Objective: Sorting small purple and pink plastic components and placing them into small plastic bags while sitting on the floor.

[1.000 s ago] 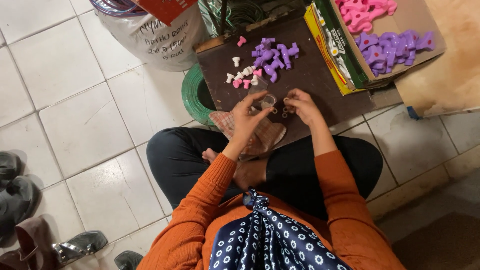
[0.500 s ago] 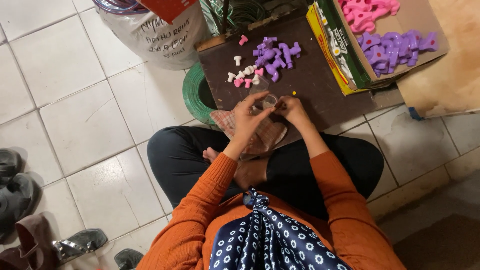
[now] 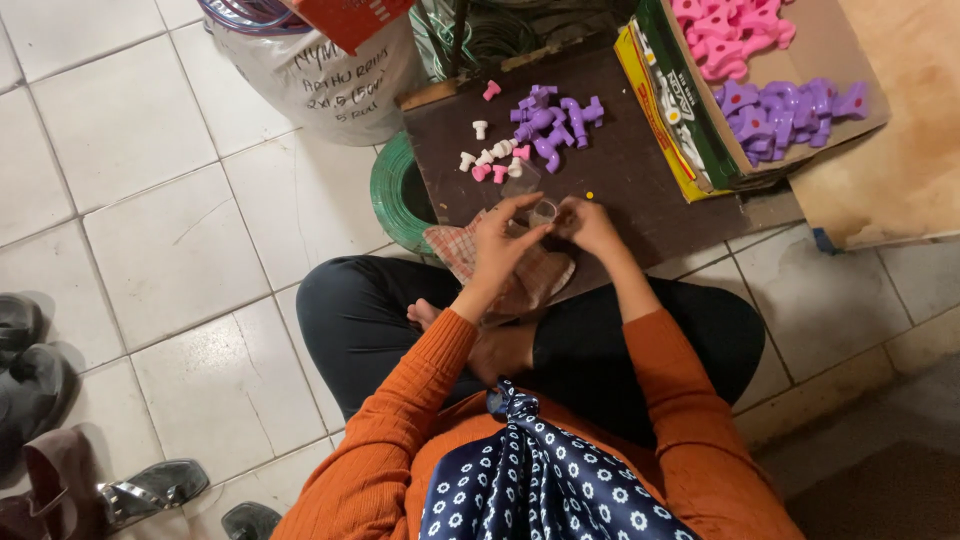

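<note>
Right now my left hand (image 3: 500, 240) pinches a small clear cup (image 3: 542, 211); my right hand (image 3: 590, 225) pinches at its rim; contents unclear. Cardboard box (image 3: 850, 40) holds pink pieces (image 3: 730, 25) and purple pieces (image 3: 785, 105).

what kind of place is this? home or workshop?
Probably a home floor used for piecework, not a workshop proper. The person sits cross-legged on white floor tiles at a low dark wooden board, beside a cardboard box of pink and purple plastic parts, with shoes nearby.

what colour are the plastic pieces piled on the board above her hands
Purple, in a heap of plastic pieces, clearest in the head view.
</note>
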